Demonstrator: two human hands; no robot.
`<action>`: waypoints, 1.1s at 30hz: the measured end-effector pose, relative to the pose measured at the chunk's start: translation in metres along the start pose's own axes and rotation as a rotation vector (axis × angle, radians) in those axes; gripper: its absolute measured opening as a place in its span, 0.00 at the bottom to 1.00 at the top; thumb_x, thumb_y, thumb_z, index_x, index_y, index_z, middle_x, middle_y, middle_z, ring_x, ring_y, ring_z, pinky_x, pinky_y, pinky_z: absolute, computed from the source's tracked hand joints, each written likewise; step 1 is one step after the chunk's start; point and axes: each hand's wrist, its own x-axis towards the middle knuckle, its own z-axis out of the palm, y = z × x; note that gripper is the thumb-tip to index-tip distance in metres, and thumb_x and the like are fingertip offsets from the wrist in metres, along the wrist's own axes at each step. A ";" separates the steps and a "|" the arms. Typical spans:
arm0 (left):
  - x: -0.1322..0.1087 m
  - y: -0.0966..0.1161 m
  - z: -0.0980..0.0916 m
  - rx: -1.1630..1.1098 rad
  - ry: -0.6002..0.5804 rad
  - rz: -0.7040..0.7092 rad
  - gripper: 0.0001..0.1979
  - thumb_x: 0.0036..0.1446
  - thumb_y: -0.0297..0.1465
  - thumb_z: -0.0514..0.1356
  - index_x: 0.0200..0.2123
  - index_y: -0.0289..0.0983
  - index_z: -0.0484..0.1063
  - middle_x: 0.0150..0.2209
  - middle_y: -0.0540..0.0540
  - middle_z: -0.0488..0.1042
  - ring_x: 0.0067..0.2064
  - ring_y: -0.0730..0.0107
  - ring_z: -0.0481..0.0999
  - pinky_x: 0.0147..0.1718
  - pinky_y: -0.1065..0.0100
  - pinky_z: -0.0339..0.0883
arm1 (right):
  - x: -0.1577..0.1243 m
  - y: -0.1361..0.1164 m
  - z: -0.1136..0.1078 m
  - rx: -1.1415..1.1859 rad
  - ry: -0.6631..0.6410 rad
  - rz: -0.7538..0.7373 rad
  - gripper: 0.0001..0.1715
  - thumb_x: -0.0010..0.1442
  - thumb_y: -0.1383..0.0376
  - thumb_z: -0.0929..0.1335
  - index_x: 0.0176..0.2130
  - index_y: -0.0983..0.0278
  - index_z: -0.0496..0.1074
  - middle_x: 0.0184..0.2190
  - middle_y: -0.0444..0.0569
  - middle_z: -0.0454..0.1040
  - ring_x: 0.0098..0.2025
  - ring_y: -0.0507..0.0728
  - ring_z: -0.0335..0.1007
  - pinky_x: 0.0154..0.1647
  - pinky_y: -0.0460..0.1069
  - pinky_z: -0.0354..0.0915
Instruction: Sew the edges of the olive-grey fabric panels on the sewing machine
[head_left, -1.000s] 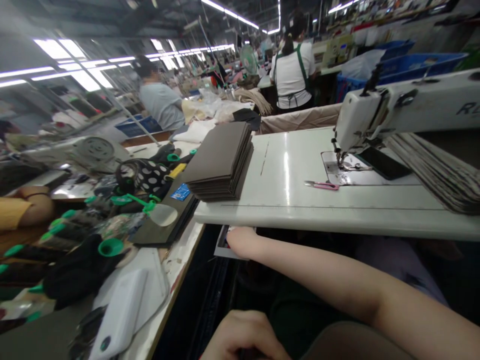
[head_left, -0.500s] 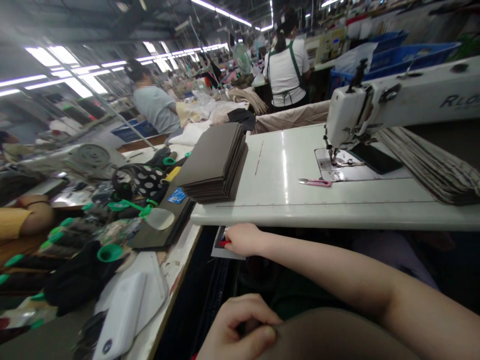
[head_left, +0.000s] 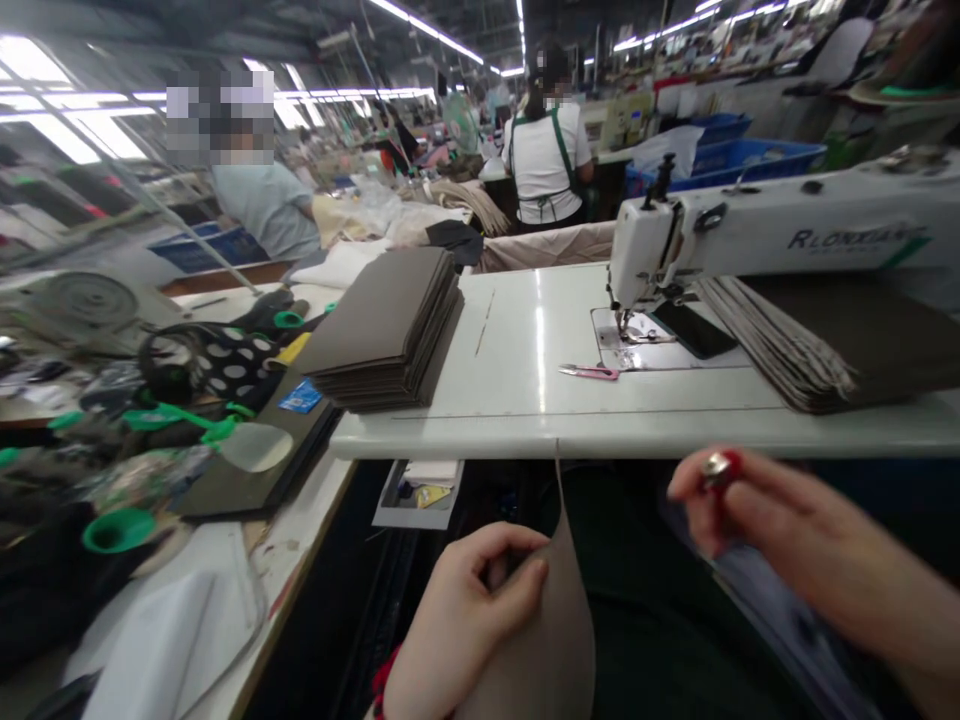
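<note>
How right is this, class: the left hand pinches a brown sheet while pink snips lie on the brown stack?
No: the pink snips lie on the white tabletop, not the brown stack, as the head view shows. The left hand does pinch a brown sheet.

Over on the sewing table [head_left: 499, 395], a stack of fabric panels [head_left: 382, 325] sits at the left end; rightward come thread snips [head_left: 589, 372], then the sewing machine [head_left: 641, 245], a smartphone [head_left: 696, 330] beside its needle plate [head_left: 609, 352] and another panel stack [head_left: 832, 350] beneath its arm [head_left: 757, 245]. Under the table's left end is a tray [head_left: 409, 517], a side bench [head_left: 296, 537] to its left.
</note>
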 end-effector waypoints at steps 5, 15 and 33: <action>0.010 0.019 0.038 0.105 0.141 0.253 0.03 0.60 0.30 0.59 0.36 0.41 0.74 0.33 0.51 0.74 0.35 0.70 0.73 0.36 0.72 0.65 | -0.032 0.056 0.063 0.410 -0.198 0.343 0.32 0.67 0.45 0.51 0.33 0.64 0.67 0.22 0.43 0.62 0.23 0.51 0.60 0.28 0.48 0.61; 0.005 0.026 0.095 0.109 0.123 0.330 0.04 0.63 0.29 0.56 0.39 0.40 0.72 0.36 0.49 0.73 0.37 0.69 0.73 0.36 0.71 0.65 | -0.028 0.070 0.055 0.558 0.029 0.331 0.32 0.67 0.48 0.54 0.22 0.64 0.63 0.14 0.39 0.53 0.17 0.48 0.48 0.19 0.45 0.49; 0.005 0.035 0.104 0.027 0.102 0.191 0.06 0.62 0.34 0.58 0.39 0.41 0.74 0.33 0.50 0.74 0.31 0.71 0.72 0.29 0.72 0.63 | -0.024 0.076 0.049 0.472 0.039 0.331 0.29 0.66 0.52 0.54 0.20 0.62 0.60 0.13 0.38 0.51 0.16 0.48 0.43 0.16 0.45 0.43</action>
